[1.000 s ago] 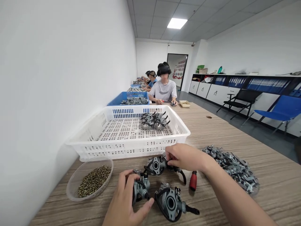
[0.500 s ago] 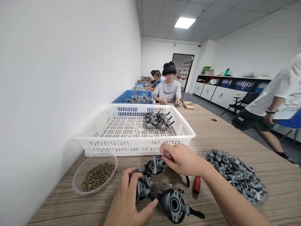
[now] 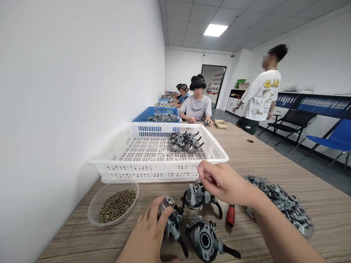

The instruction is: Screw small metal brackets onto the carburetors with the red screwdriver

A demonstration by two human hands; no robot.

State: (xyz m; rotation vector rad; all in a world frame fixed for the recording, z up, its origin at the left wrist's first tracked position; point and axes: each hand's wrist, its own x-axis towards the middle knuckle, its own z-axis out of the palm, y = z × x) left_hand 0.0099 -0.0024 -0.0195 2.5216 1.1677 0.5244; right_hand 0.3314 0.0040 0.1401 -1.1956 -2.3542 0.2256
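Observation:
Curled around the left side of a grey metal carburetor (image 3: pixel 173 223) with a black hose is my left hand (image 3: pixel 146 233); its thumb is partly cut off by the lower frame edge. My right hand (image 3: pixel 223 182) is closed at the black cap end of a second carburetor (image 3: pixel 193 196), its fingertips partly hidden. A third carburetor (image 3: pixel 204 239) lies between my forearms, touched by neither hand. To its right, a screwdriver with a red handle (image 3: pixel 230 216) lies partly under my right wrist.
A clear bowl (image 3: pixel 91 215) of small brass-coloured screws stands left. Loose metal parts (image 3: pixel 285 204) lie heaped at right. Behind is a white basket (image 3: pixel 153 171) with several carburetors, then a blue crate (image 3: pixel 142 115). A co-worker (image 3: pixel 197 104) sits opposite; another person (image 3: pixel 260 91) walks at right.
My right hand and the second carburetor have moved right, away from the left one. Under my left hand the carburetor has turned slightly, its hose pointing lower. The walking person has moved farther back.

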